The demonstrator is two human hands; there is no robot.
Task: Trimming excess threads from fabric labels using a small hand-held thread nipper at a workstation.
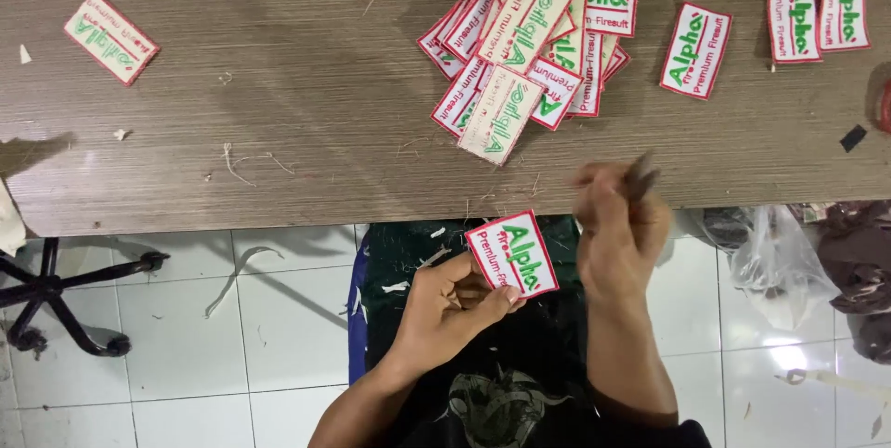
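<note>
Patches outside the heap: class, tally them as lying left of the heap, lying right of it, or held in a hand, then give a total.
Lone patch left of the heap: 1
Lone patches right of it: 3
Held patch in the left hand: 1
Total: 5

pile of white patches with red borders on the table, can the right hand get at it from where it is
Probably yes. The right hand is raised at the wooden table's near edge, gripping a small dark tool, blurred; the pile of white, red-bordered patches lies just beyond with nothing between.
</note>
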